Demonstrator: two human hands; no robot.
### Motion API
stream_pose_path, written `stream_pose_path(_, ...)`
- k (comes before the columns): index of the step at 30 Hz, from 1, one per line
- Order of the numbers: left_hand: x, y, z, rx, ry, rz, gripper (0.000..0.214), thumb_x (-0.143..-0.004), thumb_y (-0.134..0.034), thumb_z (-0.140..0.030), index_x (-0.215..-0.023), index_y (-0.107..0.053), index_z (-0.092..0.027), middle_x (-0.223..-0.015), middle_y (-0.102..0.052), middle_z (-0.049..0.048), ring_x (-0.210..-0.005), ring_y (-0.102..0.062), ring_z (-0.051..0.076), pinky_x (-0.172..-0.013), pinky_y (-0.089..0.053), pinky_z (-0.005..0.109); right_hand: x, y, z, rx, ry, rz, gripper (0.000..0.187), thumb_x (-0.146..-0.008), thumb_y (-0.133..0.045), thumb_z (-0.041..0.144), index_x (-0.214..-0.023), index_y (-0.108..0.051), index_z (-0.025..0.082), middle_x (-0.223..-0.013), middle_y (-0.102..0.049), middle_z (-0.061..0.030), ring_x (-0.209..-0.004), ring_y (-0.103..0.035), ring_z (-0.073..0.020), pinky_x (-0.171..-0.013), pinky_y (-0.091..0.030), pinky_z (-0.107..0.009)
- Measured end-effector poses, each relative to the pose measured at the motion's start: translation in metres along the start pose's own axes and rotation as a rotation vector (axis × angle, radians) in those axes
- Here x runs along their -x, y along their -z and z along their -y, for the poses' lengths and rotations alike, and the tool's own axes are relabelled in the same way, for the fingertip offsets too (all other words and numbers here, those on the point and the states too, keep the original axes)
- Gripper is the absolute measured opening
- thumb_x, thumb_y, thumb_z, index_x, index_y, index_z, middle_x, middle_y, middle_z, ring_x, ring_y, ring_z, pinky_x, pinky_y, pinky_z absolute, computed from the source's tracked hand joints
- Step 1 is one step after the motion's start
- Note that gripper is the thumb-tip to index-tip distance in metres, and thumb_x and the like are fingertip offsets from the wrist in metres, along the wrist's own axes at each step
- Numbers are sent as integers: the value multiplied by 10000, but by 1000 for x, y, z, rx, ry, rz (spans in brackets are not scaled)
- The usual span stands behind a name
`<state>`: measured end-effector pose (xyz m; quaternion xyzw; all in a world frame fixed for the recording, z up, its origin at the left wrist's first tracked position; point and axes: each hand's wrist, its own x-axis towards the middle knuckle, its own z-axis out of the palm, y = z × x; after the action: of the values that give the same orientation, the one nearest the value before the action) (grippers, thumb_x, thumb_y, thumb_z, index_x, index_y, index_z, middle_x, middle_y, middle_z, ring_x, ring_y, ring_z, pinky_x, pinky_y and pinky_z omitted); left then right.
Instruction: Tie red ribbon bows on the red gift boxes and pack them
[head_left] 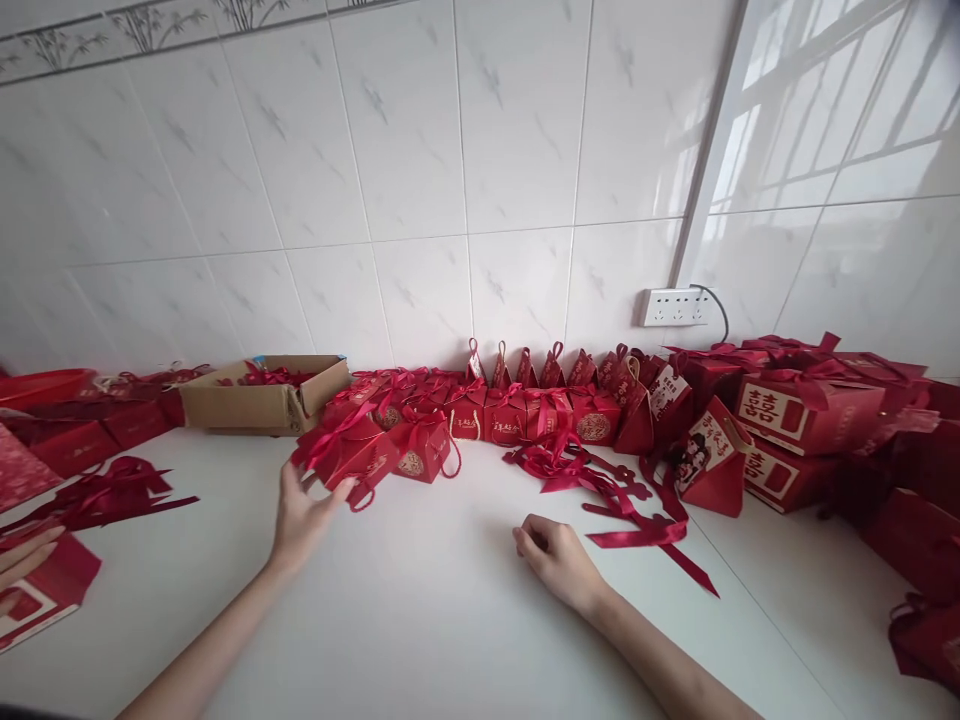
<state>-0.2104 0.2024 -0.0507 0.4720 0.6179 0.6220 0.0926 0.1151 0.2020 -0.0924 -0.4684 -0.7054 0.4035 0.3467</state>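
Observation:
My left hand grips a red gift box with a ribbon bow on top, fingers on its left side and thumb at its front. The box is slightly tilted, and a red cord loop hangs by the thumb. Just right of it stands a similar small red box with a gold round print and a cord handle. My right hand rests on the white table, its fingers curled into a loose fist with nothing visible in them. Beyond it lie loose red ribbons.
Red boxes line the tiled wall. A cardboard carton holds red ribbon. Stacked boxes stand at right beside a triangular box. At far left another person's hand touches a red box. A power strip is on the wall.

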Motion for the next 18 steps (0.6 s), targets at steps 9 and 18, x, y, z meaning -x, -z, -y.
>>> stream_pose_path(9, 75, -136, -70, 326, -143, 279, 726, -629, -704, -435, -1198, -337, -172, -1203, -519, 146, -1091, -554, 256, -983, -428, 408, -16, 3, -3, -346, 21, -112, 479, -869, -361, 580, -1201, -345, 235, -1132, -523, -101, -991, -573, -208, -790, -492, -353)
stream_pose_path(18, 105, -159, -38, 163, -317, 349, 903, -575, -771, -427, -1266, -250, -171, -1290, -412, 204, -1226, -425, 327, -1002, -373, 498, -11, 10, 2, -712, 77, -127, 556, -807, -554, 572, -1272, -402, 307, -1267, -518, -61, -1174, -480, -264, -909, -453, -418)
